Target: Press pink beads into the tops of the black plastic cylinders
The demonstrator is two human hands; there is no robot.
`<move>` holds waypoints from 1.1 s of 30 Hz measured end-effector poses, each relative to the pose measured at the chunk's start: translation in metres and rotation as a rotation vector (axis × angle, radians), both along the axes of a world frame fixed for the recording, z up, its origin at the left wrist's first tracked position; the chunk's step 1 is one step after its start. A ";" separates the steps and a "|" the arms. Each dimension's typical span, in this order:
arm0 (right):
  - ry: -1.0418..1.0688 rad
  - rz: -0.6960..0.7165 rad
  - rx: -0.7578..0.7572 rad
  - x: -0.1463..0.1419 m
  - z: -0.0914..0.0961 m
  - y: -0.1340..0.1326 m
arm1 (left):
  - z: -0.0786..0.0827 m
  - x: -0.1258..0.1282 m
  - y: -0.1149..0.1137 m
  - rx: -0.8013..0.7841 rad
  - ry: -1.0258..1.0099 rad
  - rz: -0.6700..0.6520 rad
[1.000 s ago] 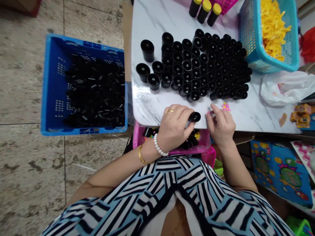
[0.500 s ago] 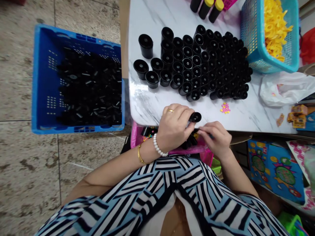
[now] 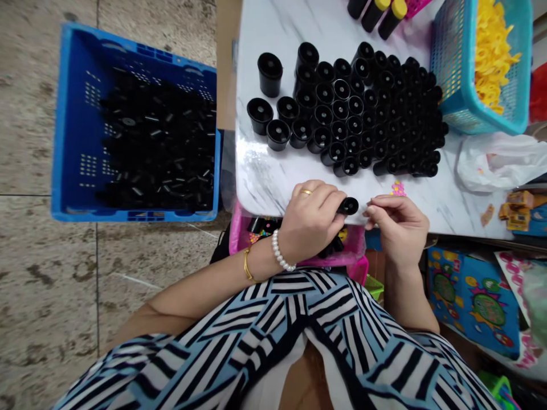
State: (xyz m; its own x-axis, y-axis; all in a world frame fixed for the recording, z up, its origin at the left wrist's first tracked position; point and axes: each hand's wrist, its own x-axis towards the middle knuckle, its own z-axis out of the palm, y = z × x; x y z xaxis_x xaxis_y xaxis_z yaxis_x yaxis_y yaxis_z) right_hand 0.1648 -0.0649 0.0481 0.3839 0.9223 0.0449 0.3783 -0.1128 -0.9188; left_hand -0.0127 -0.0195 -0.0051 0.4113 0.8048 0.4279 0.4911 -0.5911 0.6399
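My left hand (image 3: 311,221) is wrapped round a black plastic tube (image 3: 349,206), its round end facing up and to the right. Just right of that tube, my right hand (image 3: 396,226) has thumb and forefinger pinched together; whatever is between them is too small to make out. Beyond both hands, many black tubes (image 3: 339,131) stand upright, packed close on the white marbled table (image 3: 265,182). Small pink and yellow pieces (image 3: 398,188) lie on the table past my right fingers. Below my left hand, a pink tray (image 3: 236,233) holds black tubes and colourful bits, partly hidden by the hand.
A blue crate (image 3: 60,125) full of black parts stands at the left. At the back right is a turquoise basket (image 3: 455,74) of yellow plastic pieces (image 3: 491,62), with a white plastic bag (image 3: 491,165) before it. Yellow-capped black tubes (image 3: 376,14) stand at the far edge.
My right hand has moved right and a little up, away from the pink tray to the table edge beside the held tube. My left hand keeps its hold; the whole view has shifted slightly.
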 end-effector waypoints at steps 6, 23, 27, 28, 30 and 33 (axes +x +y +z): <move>0.170 -0.059 -0.094 0.012 -0.019 0.001 | 0.003 -0.004 -0.001 -0.044 -0.007 -0.029; 0.380 0.039 -0.053 0.014 -0.039 0.005 | -0.003 -0.001 0.002 0.022 0.008 -0.017; 0.428 0.038 -0.073 0.009 -0.033 0.006 | 0.006 0.005 0.004 0.023 0.063 -0.058; 0.434 0.026 -0.079 0.009 -0.030 0.004 | 0.008 0.006 0.003 0.028 0.070 -0.058; 0.428 -0.007 -0.094 0.011 -0.025 0.002 | 0.009 0.008 0.002 0.043 0.069 -0.064; 0.417 -0.031 -0.176 0.017 -0.020 0.001 | 0.004 0.008 0.001 -0.035 0.075 -0.056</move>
State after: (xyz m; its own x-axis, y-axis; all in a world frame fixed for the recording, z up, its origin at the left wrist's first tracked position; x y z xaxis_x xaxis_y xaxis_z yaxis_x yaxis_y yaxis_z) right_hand 0.1819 -0.0638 0.0285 0.3634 0.8898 -0.2762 -0.0259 -0.2867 -0.9577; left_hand -0.0051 -0.0183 -0.0013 0.4857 0.7937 0.3662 0.5056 -0.5968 0.6230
